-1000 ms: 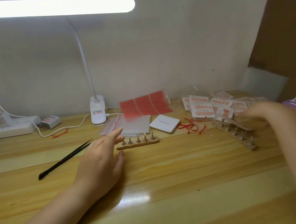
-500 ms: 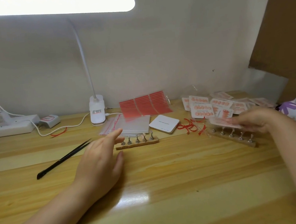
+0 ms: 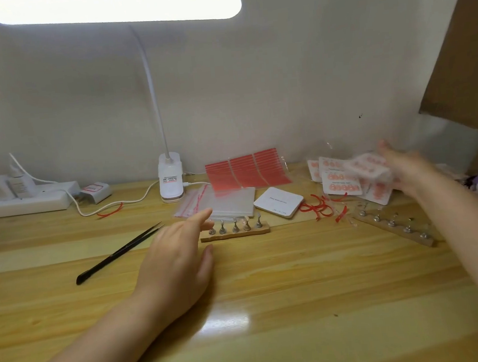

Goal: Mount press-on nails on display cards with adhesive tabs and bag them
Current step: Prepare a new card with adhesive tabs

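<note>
Tweezers lie left of near nail stand; bag stack behind it; lamp base behind bags; second stand far right.

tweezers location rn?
Head view: the black tweezers lie flat on the wooden desk, left of centre, just left of the left hand, in front of the lamp base.

Little can be read. The white square box near the middle of the surface's far edge bears a line of small grey print, too small to make out. The bagged cards toward the far right corner carry a printed line under their red nails, also illegible. The lamp base has a red-and-white sticker, unreadable.
</note>
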